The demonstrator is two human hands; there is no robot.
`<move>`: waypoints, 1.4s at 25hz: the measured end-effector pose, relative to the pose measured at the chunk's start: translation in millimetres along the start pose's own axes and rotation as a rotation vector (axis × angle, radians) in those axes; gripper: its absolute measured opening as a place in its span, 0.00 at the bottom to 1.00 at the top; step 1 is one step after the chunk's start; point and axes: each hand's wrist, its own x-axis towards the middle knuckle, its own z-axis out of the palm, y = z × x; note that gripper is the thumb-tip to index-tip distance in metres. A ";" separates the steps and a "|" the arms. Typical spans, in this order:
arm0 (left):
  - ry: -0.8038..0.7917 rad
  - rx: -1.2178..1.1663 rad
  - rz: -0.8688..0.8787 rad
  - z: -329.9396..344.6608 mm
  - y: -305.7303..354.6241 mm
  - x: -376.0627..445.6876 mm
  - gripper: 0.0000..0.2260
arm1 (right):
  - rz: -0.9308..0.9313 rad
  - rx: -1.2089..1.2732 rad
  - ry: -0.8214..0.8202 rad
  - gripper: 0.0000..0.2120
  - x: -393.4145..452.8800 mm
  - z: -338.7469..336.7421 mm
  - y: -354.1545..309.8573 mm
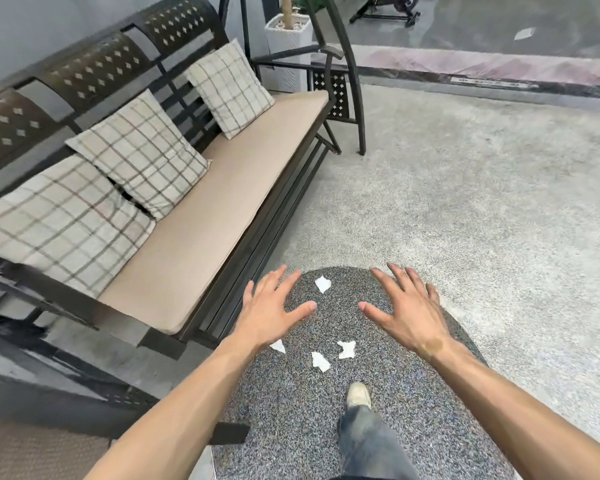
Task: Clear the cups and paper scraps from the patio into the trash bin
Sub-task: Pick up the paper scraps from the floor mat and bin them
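Several white paper scraps lie on a dark speckled oval rug (378, 410). One paper scrap (323, 284) rests near the rug's far end, between my two hands. Two more, a torn scrap (346, 349) and a crumpled scrap (320, 361), sit closer to me, and a small scrap (278, 346) peeks out beside my left wrist. My left hand (271, 311) and my right hand (404, 308) hover above the rug, palms down, fingers spread, holding nothing. No cup or trash bin is in view.
A dark metal swing bench (222, 209) with a tan seat pad and three plaid cushions stands on the left. My foot (358, 394) is on the rug. Light carpet (482, 202) spreads to the right. A white planter (288, 39) stands behind the bench.
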 end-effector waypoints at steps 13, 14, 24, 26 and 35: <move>-0.105 -0.010 -0.190 109.1 -44.2 152.2 0.37 | -0.009 0.048 -0.186 0.37 157.0 120.8 77.9; -0.123 -0.011 -0.208 134.8 -57.5 164.7 0.36 | 0.007 0.043 -0.202 0.36 164.8 147.5 84.8; -0.231 0.093 -0.263 505.4 -291.7 265.3 0.31 | -0.039 -0.075 -0.358 0.31 234.1 551.8 187.1; -0.260 0.093 -0.333 564.9 -340.4 268.0 0.31 | -0.088 -0.124 -0.390 0.31 237.9 618.3 207.5; -0.186 0.175 -0.363 688.3 -428.6 273.5 0.26 | -0.135 -0.209 -0.454 0.32 253.7 746.0 251.6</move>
